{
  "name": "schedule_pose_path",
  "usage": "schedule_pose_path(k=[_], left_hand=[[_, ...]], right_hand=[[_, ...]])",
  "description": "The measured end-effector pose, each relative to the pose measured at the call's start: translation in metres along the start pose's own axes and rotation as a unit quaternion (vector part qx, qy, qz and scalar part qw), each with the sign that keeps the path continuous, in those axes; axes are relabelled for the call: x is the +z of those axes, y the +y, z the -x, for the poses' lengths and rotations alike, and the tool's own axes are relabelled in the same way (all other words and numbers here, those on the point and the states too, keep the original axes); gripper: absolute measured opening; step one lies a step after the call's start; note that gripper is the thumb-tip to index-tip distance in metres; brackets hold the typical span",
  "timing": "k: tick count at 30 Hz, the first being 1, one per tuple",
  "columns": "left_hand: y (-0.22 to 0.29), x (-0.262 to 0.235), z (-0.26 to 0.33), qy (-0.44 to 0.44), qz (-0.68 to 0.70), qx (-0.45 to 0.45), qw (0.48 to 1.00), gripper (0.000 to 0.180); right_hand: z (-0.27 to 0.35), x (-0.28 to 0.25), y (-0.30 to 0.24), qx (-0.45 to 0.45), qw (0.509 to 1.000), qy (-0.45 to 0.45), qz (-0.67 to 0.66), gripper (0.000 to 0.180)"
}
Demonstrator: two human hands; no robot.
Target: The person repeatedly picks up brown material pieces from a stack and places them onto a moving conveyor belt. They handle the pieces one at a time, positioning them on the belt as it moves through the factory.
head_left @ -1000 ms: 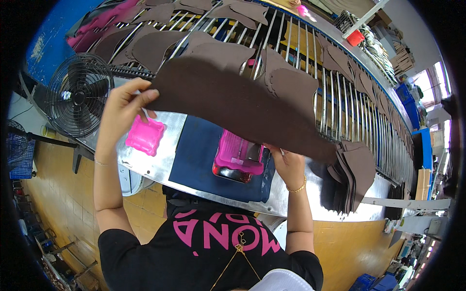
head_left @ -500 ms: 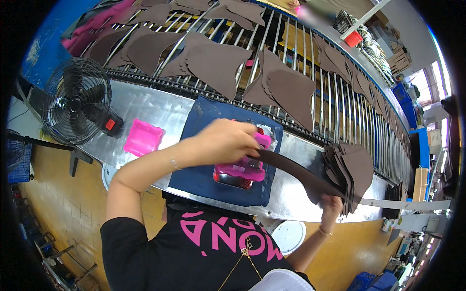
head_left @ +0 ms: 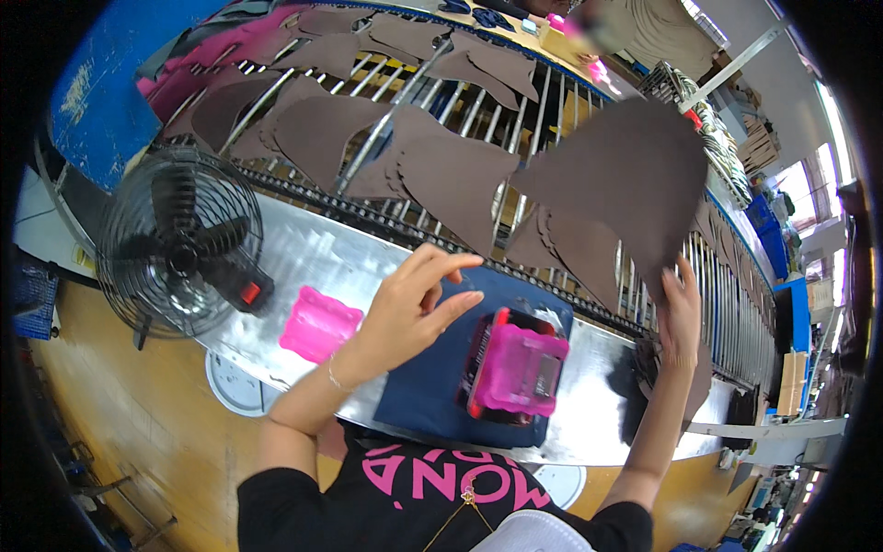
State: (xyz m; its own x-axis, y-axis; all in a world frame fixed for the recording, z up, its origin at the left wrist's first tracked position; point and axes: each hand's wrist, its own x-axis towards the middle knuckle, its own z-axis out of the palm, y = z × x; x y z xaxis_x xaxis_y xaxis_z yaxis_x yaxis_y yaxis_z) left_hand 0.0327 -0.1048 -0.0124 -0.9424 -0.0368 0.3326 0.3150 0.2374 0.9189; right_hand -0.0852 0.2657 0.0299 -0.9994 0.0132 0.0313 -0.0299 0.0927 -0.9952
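Brown panel [head_left: 644,175], one, pinched by right hand [head_left: 681,315], left hand [head_left: 407,311] empty, two pink trays [head_left: 320,325]

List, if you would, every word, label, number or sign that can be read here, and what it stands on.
Black short-sleeved shirt: large pink letters, legible in part, which I won't copy.
Red-and-black rectangular container beneath the scalloped pink plastic tray: any marking is too small to read.
Flat, curved brown sheet in the right hand: no text visible.
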Motion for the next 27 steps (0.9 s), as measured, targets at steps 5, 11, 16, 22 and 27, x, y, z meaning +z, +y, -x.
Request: schedule_pose_path(k=[5,11,16,22,27], left_hand=[[-0.035,-0.019,0.010,0.077,0.045,-0.013,0.996,0.032],[-0.059,-0.029,0.014,0.055,0.066,-0.054,0.995,0.032],[-0.067,-0.027,0.009,0.038,0.062,-0.073,0.995,0.030],[-0.074,-0.026,0.009,0.044,0.102,-0.105,0.988,0.029],[-0.075,-0.025,0.009,0.081,0.061,-0.085,0.991,0.028]], right_hand=[[-0.161,0.163,0.037,0.058,0.995,-0.085,0.016,0.046],[-0.300,0.340,0.109,0.096,0.992,-0.086,0.005,0.038],[-0.363,0.398,0.169,0.092,0.993,-0.012,0.073,0.038],[-0.420,0.378,0.223,-0.008,0.955,0.042,0.294,0.028],[-0.371,0.351,0.173,-0.054,0.949,-0.043,0.306,0.033]])
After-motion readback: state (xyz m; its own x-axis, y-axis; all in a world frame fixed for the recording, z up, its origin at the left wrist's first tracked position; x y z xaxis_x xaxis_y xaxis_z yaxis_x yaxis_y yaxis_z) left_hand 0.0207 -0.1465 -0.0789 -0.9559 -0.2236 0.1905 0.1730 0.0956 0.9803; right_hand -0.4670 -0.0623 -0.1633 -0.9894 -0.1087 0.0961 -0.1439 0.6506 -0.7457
